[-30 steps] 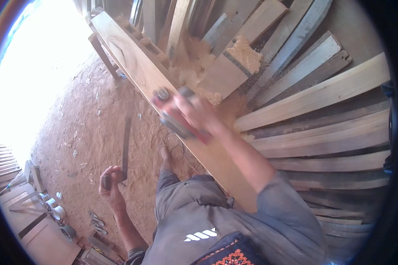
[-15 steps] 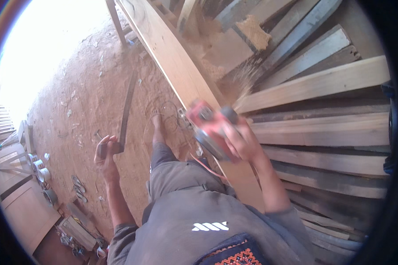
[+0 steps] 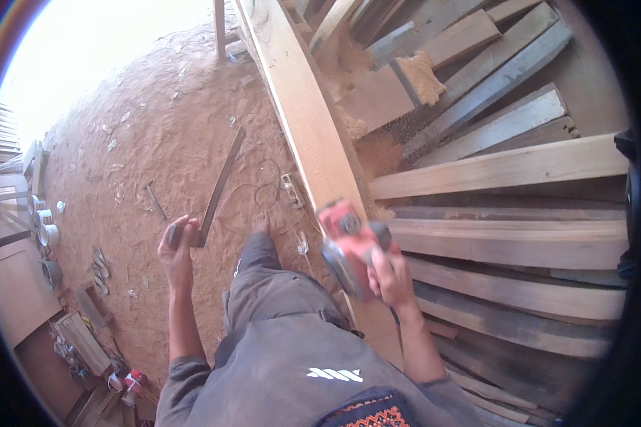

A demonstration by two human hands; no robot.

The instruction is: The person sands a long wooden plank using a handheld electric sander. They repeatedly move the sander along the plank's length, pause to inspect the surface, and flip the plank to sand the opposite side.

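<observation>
My right hand (image 3: 394,279) is closed around the handle of a red and black electric planer (image 3: 347,238). The planer is over the near part of a long pale plank (image 3: 299,99); I cannot tell whether its sole touches the wood. A dark cord (image 3: 398,329) trails back from it along my right forearm. Off to the left, above the dirt floor, my left hand (image 3: 175,252) grips the stock of a try square (image 3: 223,181). Its dark blade points up and away from me, apart from the plank.
Stacked boards (image 3: 506,242) fill the right side, close to the plank. Sawdust (image 3: 421,77) is heaped on boards at the far right. A hammer (image 3: 155,201) and sandals (image 3: 100,270) lie on the dirt floor (image 3: 128,171). White tubs (image 3: 48,231) and panels (image 3: 21,285) line the left.
The view has shifted, so the plank and boards appear lower. The spray of shavings beside the planer has gone from the air. Both hands keep their holds.
</observation>
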